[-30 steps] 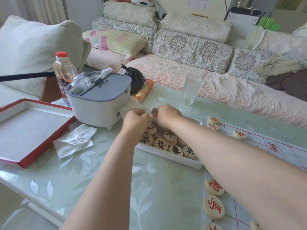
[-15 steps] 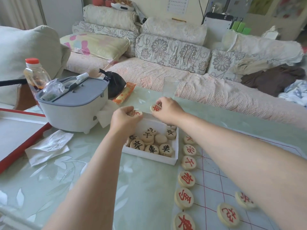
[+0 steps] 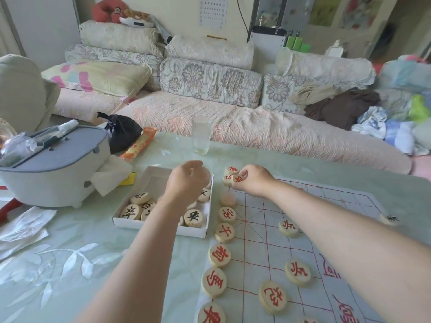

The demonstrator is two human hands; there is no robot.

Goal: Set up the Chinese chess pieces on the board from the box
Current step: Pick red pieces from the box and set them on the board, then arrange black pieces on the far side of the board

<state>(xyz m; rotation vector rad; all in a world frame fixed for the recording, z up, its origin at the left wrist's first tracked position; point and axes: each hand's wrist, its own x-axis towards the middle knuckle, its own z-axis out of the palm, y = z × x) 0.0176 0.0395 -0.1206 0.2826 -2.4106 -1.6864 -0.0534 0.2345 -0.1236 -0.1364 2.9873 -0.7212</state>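
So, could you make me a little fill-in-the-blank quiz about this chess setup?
1. The pieces lying in the white box bear ____ characters.
2. The right hand pinches one piece marked in ____.
3. The left hand hangs above the ____.
Missing words: black; red; box.

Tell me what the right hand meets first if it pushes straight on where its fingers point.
Probably the red-lettered corner piece on the board, right beside the held piece in the right hand; the gap between them is unclear.
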